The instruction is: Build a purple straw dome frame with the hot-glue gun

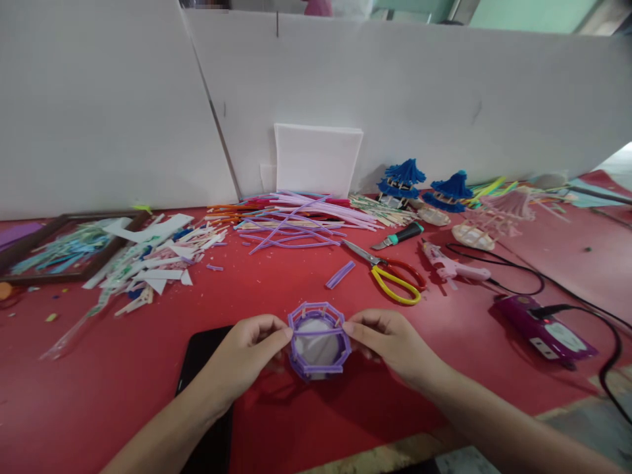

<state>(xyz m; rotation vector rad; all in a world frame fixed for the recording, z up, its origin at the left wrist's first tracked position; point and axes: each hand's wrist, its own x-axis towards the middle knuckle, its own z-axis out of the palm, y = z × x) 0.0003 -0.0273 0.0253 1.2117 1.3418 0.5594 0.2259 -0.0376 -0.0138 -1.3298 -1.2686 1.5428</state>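
Octagonal frame of lavender, fuzzy-looking strips (323, 370): two tiers, joined by short pale posts, around a round, greyish-white base disc (316, 352); sits between the two hands, over the red, smooth-surfaced counter (276, 283), near its front edge; cannot tell whether its underside touches

Straight lavender strip (318, 332) laid across the frame's opening, side to side, at rim level

Left hand (254, 342): thumb and forefinger pinched together on the strip's left end, at the rim; other fingers curled, partly hidden

Right hand (382, 339): thumb and forefinger likewise closed on the right end, remaining fingers bent beneath; cannot tell whether either pinch also takes in the rim

Under the left forearm: flat, black, glossy slab with rounded corners (200, 355)

Beyond the frame: small bundle of short purple strips (340, 274); just beside it, metal scissors with one yellow and one red handle loop (376, 262); behind these, cutter with black-and-teal grip (403, 235)

Right: pale pink glue gun (451, 265), black cord; nearer, glossy magenta box (546, 332), cable lying over it

Back: loose heap of long, thin purple, pink and orange strips (306, 217), below white paper sheets (317, 158) leaning on a matt white panel (419, 85); to their right, two tiered models with ribbed blue conical roofs (402, 187) (449, 191)

Left: jumble of angular white offcuts (158, 257), beside a dark brown rectangular tray (34, 237) of blue-green strips
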